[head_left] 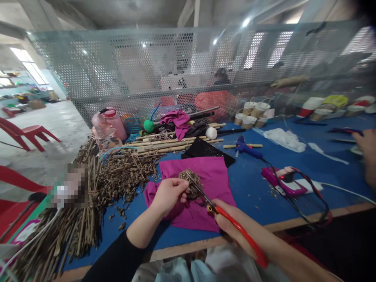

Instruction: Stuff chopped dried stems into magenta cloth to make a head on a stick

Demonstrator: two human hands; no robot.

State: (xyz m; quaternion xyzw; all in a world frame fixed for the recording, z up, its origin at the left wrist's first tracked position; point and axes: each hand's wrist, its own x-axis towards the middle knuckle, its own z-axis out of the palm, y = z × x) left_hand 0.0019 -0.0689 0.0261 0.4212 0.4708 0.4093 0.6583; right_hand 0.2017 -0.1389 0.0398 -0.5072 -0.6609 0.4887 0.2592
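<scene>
My left hand [168,196] is closed around a small clump of dried brown plant bits [192,181], held just above a magenta cloth [210,176] spread on the blue table [252,188]. My right hand [232,225] grips red-handled scissors [235,227], and their blades reach up into the clump. A large heap of the same dried brown stems [117,176] lies to the left of the cloth.
Bamboo sticks [164,145], a black mesh piece [205,150], a blue glue gun [245,148], a pink device with cables [283,184], paper cups [249,115] and a pink bottle [113,123] lie on the table. Another person's hand [367,156] shows at the right edge. A perforated metal screen [147,74] backs the table.
</scene>
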